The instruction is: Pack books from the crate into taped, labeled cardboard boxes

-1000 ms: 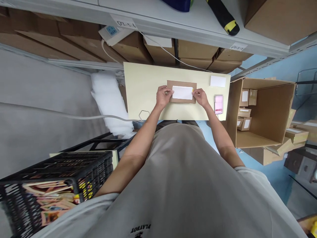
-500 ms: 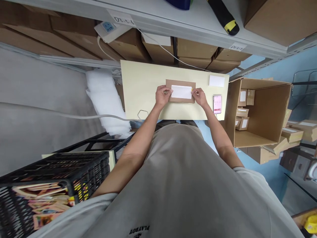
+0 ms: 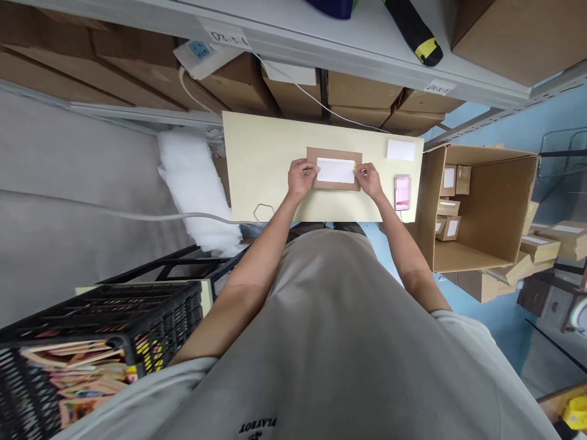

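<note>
A flat brown cardboard box (image 3: pixel 339 186) lies on the pale yellow table (image 3: pixel 266 146), and over its top face is a white label (image 3: pixel 335 171). My left hand (image 3: pixel 301 178) pinches the label's left end between thumb and forefinger. At the opposite end, my right hand (image 3: pixel 368 178) pinches the label's right edge, beside a small yellow spot. Both hands rest low over the box. Whether the label is fully stuck down cannot be made out.
Right of my right hand lie a phone (image 3: pixel 402 193) and a stack of white labels (image 3: pixel 400 150). A large open carton (image 3: pixel 486 208) with small boxes stands off the table's right end. White foam wrap (image 3: pixel 195 183) and a black crate (image 3: pixel 160 318) are at left. A shelf (image 3: pixel 293 30) overhangs the back.
Almost nothing differs. Both hands keep their pinch at the label's ends, and the box stays in place.
</note>
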A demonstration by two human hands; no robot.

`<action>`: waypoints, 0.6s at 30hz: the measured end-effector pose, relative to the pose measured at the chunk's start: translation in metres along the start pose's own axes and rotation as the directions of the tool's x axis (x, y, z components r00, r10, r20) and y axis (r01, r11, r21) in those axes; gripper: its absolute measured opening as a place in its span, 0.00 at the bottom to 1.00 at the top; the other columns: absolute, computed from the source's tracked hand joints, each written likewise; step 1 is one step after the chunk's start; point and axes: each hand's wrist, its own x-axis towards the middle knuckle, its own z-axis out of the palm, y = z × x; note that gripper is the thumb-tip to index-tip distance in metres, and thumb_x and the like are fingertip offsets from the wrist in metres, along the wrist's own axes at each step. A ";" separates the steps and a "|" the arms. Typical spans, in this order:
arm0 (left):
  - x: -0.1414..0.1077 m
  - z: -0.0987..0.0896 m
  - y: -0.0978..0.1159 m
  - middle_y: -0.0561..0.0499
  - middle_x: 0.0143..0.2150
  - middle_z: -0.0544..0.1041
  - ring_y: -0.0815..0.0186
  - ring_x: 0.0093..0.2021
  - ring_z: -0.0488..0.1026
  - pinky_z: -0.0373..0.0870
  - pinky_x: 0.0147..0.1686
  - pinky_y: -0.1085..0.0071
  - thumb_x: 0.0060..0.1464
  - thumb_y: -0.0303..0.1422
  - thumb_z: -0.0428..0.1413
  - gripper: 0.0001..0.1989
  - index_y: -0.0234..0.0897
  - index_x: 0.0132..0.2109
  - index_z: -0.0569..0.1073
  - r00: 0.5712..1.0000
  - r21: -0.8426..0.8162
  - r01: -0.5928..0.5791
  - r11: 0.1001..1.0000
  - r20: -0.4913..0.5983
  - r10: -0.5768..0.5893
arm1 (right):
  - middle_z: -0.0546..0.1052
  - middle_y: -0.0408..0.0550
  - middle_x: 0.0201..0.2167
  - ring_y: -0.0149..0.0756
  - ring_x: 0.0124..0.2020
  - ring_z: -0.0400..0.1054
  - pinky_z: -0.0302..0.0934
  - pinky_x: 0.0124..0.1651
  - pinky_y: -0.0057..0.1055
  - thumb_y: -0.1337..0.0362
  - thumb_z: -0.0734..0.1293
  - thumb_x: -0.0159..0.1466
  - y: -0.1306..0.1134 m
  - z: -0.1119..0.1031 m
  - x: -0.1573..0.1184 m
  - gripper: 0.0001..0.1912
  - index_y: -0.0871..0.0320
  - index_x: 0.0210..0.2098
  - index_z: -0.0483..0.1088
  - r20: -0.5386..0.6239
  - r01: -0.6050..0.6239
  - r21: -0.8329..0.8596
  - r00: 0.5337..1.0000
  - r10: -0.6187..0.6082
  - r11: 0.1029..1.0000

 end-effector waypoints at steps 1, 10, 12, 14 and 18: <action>0.000 0.000 0.000 0.41 0.61 0.79 0.53 0.67 0.77 0.75 0.70 0.55 0.62 0.34 0.69 0.02 0.42 0.40 0.85 1.000 0.000 0.002 1.000 -0.001 -0.002 | 0.77 0.51 0.49 0.42 0.45 0.72 0.73 0.58 0.41 0.48 0.73 0.74 0.000 0.000 0.000 0.16 0.52 0.39 0.74 -0.001 0.003 -0.002 1.000 -0.003 1.000; -0.001 0.000 -0.001 0.42 0.61 0.79 0.52 0.65 0.78 0.78 0.68 0.52 0.61 0.36 0.69 0.02 0.44 0.41 0.85 1.000 -0.003 0.013 1.000 0.000 -0.013 | 0.78 0.52 0.49 0.42 0.44 0.73 0.73 0.59 0.43 0.48 0.72 0.74 -0.001 0.000 -0.001 0.15 0.51 0.38 0.73 -0.006 0.015 -0.012 1.000 -0.015 1.000; -0.002 0.002 -0.002 0.42 0.61 0.80 0.52 0.65 0.78 0.78 0.68 0.51 0.61 0.36 0.69 0.02 0.45 0.40 0.85 1.000 -0.008 0.009 1.000 -0.014 -0.009 | 0.78 0.52 0.49 0.42 0.44 0.72 0.73 0.59 0.43 0.46 0.72 0.74 -0.001 0.000 -0.003 0.16 0.51 0.38 0.74 -0.006 0.018 -0.016 1.000 -0.018 1.000; -0.003 0.003 -0.002 0.43 0.60 0.80 0.52 0.64 0.78 0.77 0.69 0.52 0.60 0.36 0.69 0.02 0.45 0.40 0.85 1.000 -0.009 0.009 1.000 -0.023 -0.010 | 0.78 0.52 0.48 0.42 0.44 0.72 0.74 0.59 0.43 0.46 0.72 0.74 -0.002 0.001 -0.004 0.16 0.51 0.38 0.74 -0.011 0.023 -0.020 1.000 -0.023 1.000; -0.004 0.004 -0.001 0.42 0.59 0.79 0.53 0.64 0.79 0.77 0.69 0.53 0.60 0.35 0.69 0.02 0.45 0.40 0.85 0.999 0.000 0.012 1.000 -0.039 -0.012 | 0.77 0.50 0.47 0.40 0.42 0.72 0.73 0.60 0.43 0.53 0.71 0.75 -0.003 0.002 -0.006 0.11 0.52 0.40 0.75 -0.024 0.007 -0.043 1.000 -0.008 0.999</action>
